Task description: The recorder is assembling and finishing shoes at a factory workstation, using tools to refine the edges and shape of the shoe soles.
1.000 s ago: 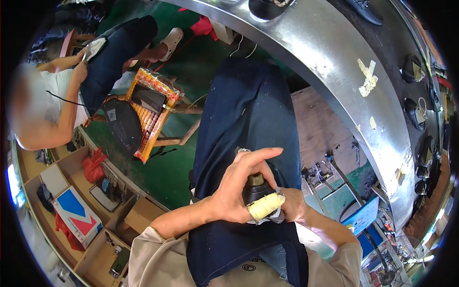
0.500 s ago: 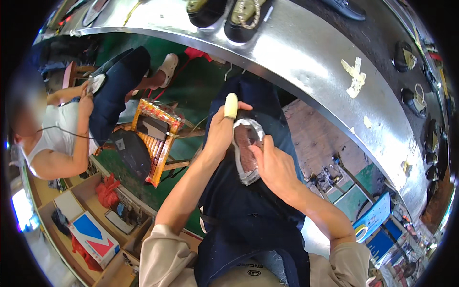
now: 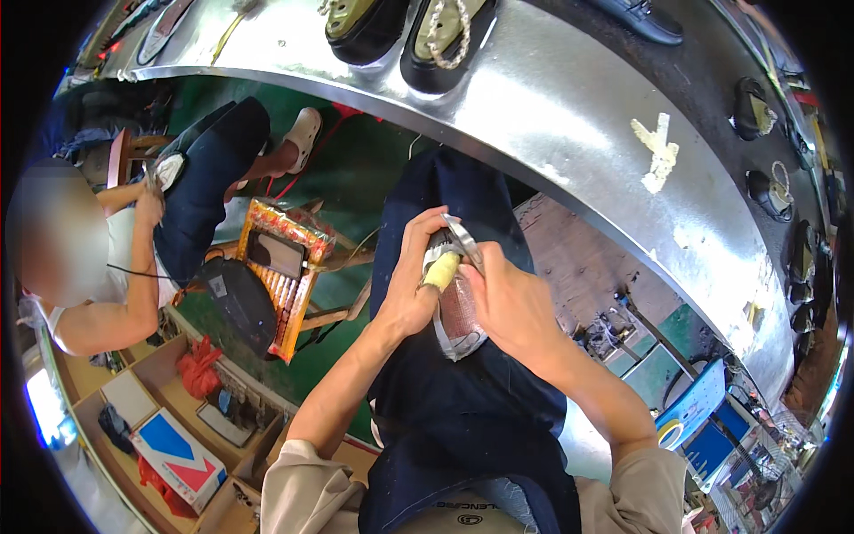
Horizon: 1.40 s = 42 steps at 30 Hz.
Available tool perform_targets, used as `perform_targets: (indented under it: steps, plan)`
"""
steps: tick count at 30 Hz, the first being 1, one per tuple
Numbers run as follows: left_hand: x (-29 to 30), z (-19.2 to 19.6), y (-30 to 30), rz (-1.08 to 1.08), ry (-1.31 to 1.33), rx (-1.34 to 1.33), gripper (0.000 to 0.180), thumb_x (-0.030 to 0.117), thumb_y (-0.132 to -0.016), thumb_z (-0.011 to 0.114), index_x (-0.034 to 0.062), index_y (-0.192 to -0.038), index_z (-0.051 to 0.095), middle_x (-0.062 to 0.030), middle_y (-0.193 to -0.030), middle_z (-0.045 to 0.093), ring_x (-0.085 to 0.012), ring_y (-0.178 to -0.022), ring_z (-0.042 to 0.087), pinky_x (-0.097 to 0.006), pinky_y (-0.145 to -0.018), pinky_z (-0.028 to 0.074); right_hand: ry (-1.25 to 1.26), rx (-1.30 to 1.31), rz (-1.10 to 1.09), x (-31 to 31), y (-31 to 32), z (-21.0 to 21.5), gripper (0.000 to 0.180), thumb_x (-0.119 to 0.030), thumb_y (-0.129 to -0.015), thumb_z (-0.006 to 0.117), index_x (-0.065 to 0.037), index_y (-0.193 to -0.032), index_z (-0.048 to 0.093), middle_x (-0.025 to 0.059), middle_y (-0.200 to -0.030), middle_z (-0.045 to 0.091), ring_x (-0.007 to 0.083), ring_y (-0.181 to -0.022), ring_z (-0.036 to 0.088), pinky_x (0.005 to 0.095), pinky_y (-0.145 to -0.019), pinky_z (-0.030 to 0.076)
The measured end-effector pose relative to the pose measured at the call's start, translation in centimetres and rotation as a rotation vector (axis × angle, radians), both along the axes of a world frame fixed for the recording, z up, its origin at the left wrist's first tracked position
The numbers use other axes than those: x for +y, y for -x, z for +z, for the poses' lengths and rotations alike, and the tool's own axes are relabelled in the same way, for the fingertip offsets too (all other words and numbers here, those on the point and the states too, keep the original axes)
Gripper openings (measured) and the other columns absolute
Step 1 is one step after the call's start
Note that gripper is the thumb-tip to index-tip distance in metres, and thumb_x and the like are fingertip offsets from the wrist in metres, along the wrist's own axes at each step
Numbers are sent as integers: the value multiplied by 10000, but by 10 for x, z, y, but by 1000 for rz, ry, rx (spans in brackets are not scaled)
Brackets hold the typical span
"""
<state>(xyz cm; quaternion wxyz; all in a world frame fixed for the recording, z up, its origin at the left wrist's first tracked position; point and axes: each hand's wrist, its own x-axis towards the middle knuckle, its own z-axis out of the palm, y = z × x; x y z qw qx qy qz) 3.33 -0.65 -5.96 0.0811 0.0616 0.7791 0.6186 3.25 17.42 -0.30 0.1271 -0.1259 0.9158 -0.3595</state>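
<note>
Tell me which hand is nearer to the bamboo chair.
Left. The left hand is to the bamboo chair's right, at the shoe; the right hand is farther right.

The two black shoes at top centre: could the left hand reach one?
Probably not immediately: the left hand is busy holding an unfinished shoe, though nothing visible blocks the way to the black shoes.

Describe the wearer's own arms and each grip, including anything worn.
Loose beige short sleeves leave both forearms uncovered, no watch or cable visible. The left grip, an ungloved hand, has a pale yellow wrap on its thumb; the right grip is ungloved too.
</note>
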Motion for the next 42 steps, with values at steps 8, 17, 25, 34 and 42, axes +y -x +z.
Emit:
perform_targets:
  steps: [8, 17, 25, 34, 42]
  plan:
    - [-8, -25, 28, -107, 16, -122, 431, 126, -1016, 544, 91, -1438, 467, -139, -1383, 490, -277, -1328, 469, -360, -1158, 328, -161, -154, 312, 53, 2, 20, 241, -250, -1074, 518, -11, -1053, 499, 240, -736, 644, 448, -697, 657, 551, -621, 497]
    - [21, -11, 35, -134, 224, -189, 550, 37, -898, 537, 126, -1433, 447, -223, -1394, 467, -426, -1267, 538, -427, -1081, 442, -518, 190, 806, 45, -13, 15, 170, -180, -956, 640, -24, -1000, 587, 129, -812, 681, 249, -771, 715, 359, -612, 570]
    - [28, 4, -88, 251, -431, -665, 581, 290, -1092, 443, 13, -1587, 316, -190, -1620, 363, -299, -1485, 394, -407, -1230, 300, -429, 21, 681, 55, -14, 43, 240, -244, -987, 639, -26, -931, 558, 126, -691, 661, 278, -660, 705, 370, -571, 549]
    - [32, -6, -102, 413, -952, -1059, 504, 290, -1132, 400, -22, -1527, 409, -157, -1567, 455, -269, -1467, 413, -431, -1251, 279, -431, 255, 845, 57, 3, 17, 271, -258, -1018, 615, -6, -942, 554, 162, -715, 688, 300, -677, 726, 392, -589, 560]
    - [33, -3, -103, 391, -890, -1073, 427, 171, -1110, 403, 26, -1509, 435, -126, -1514, 503, -259, -1420, 469, -448, -1216, 334, -438, 40, 787, 39, -5, 39, 186, -147, -986, 600, 33, -955, 563, 196, -697, 680, 348, -678, 727, 413, -605, 570]
